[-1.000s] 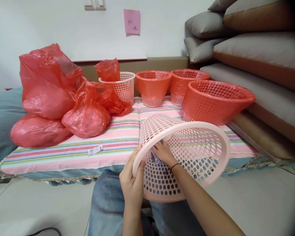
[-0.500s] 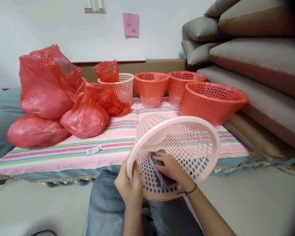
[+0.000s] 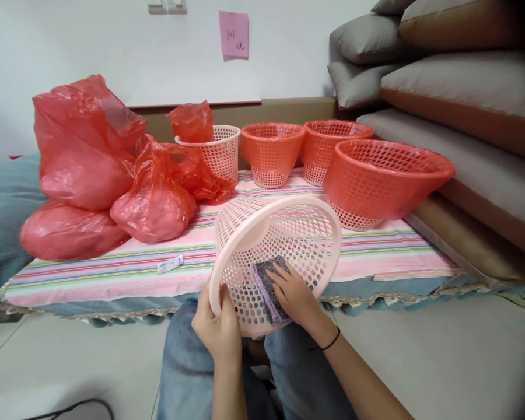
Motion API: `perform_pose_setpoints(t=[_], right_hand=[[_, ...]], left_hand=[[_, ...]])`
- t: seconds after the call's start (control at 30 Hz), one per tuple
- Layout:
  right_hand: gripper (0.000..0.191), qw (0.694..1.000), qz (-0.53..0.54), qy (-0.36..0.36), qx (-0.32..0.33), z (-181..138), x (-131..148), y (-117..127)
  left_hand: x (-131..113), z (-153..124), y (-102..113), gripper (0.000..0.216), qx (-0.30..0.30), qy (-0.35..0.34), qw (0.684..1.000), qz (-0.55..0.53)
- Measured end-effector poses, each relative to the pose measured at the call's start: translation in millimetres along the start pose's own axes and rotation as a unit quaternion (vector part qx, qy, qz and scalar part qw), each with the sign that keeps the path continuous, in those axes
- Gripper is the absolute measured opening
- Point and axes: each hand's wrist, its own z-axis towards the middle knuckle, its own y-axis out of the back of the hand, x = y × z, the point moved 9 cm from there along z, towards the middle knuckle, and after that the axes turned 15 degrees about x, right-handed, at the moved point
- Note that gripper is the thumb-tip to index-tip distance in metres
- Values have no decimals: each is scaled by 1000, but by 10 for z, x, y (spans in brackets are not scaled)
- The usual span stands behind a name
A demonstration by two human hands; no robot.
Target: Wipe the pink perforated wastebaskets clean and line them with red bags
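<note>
A pale pink perforated plastic basket (image 3: 284, 205) lies tilted over my lap, its mouth facing me. My left hand (image 3: 219, 324) is closed round its rim at the left, thumb on the inside. Inside the basket, my right hand (image 3: 291, 291) presses a grey scouring cloth with a purple edge (image 3: 262, 280) onto the lower wall. The fingers of that hand lie over the cloth, slightly bent and a little apart; its thumb is hard to see.
Red plastic bags (image 3: 83, 151) are piled at the left of the striped cloth-covered bed (image 3: 114, 286). Behind stand a pale basket (image 3: 227, 157) and several red-wrapped baskets (image 3: 273, 146). Grey-brown cushions (image 3: 464, 87) are stacked at the right. A small white label (image 3: 170, 265) lies on the cover.
The basket has shifted left in view and its mouth has turned somewhat. My right hand and the cloth have moved slightly left within it; the left hand keeps the rim.
</note>
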Motion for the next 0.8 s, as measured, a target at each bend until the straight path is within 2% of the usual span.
perform_pose_setpoints(t=[0.1,0.33,0.47,0.8], right_hand=[[47,999,-33,-13,8,39,46,7],[47,996,-67,8,52,198,130,30],[55,997,-64,10,49,145,129,0],[55,996,-44,15,74,6,172,-32]], left_hand=[[69,61,-45,25,27,10,999,-27],[120,103,-64,26,38,27,998,-47],[114,103,-98,28,53,26,997,-55],[33,93,-73,31,60,11,996,-65]])
